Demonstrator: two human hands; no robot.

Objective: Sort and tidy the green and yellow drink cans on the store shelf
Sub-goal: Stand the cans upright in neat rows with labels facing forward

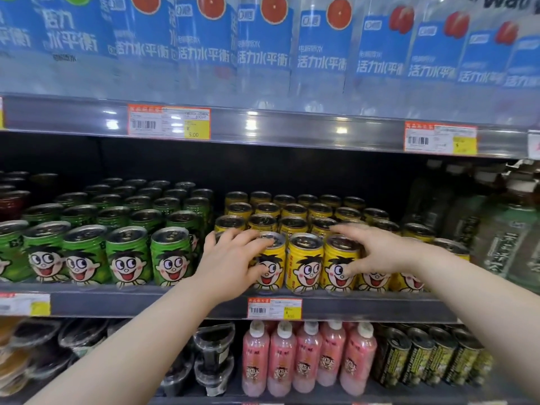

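Note:
Green cans with a cartoon face fill the left half of the middle shelf in several rows. Yellow cans of the same design fill the right half. My left hand wraps around the leftmost front yellow can, fingers over its top. My right hand grips a front yellow can two places to the right, thumb on its face and fingers behind it. One yellow can stands untouched between the two held cans.
Blue-labelled water bottles stand on the shelf above. Green tea bottles sit right of the yellow cans. Below are pink bottles, dark cans and black tubs. Price tags line the shelf edges.

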